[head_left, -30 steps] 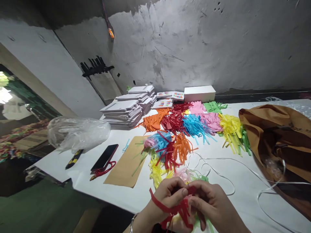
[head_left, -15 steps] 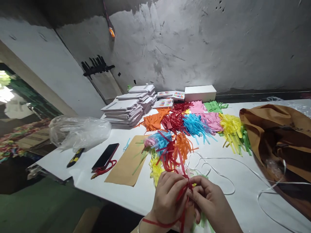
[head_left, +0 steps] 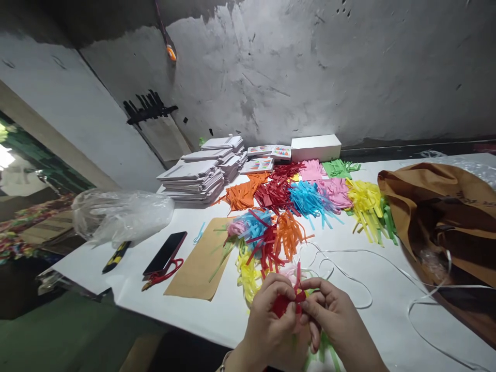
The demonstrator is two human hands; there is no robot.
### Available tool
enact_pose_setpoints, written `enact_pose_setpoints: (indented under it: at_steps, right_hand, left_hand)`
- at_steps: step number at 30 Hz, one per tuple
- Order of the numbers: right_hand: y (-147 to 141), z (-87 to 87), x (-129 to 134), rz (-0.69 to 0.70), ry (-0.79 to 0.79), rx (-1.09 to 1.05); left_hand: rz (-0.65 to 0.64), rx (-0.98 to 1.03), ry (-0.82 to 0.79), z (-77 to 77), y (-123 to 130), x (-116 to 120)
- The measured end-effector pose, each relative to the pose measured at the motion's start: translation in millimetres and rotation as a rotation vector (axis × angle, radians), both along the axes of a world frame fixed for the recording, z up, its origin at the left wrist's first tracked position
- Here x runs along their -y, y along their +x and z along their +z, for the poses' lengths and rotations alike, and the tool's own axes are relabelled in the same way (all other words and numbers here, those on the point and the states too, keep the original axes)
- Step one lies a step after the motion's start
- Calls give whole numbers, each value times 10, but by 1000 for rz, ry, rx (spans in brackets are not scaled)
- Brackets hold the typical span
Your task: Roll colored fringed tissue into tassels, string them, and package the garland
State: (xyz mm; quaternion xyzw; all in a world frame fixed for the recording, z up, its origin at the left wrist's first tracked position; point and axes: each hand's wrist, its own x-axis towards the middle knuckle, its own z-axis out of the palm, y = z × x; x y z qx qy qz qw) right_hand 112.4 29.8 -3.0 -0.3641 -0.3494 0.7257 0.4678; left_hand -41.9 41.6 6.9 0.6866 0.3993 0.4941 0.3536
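Observation:
Near the front of the table, my left hand (head_left: 268,315) curls around a red paper tassel (head_left: 280,307), most of it hidden by the fingers. Thumb and fingertips of my right hand (head_left: 336,316) pinch the same tassel at its folded top, and one red strip sticks up between the hands. Just beyond them lies a pile of tassels in yellow (head_left: 248,275), blue (head_left: 256,226), red and orange (head_left: 288,233). Light green strips (head_left: 327,352) show below my right hand.
Further rows of coloured tassels (head_left: 308,199) lie behind, with paper stacks (head_left: 194,178) and a white box (head_left: 315,148) at the wall. On the left are a phone (head_left: 166,252), cutter (head_left: 116,257) and brown sheet (head_left: 197,266). White cord (head_left: 349,279) runs toward a brown bag (head_left: 437,201).
My left hand has turned so its thumb comes into view beside the fingers. The long red strips that hung across the left wrist no longer show. My right hand keeps its pinch.

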Motion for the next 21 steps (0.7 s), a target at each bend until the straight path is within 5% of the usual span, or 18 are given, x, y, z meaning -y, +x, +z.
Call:
enact_pose_setpoints:
  at_steps: [11,17,21]
  right_hand:
    - [53,11,32,31,16,7]
    - [84,-28,10,-251,399,466]
    - [33,41,7,-365,298,148]
  left_hand:
    - [-124,-287,463,-46,-87,-5]
    - [-200,-501,635,-35,-84,-63]
    - [-233,-560,638,-127,-52,-57]
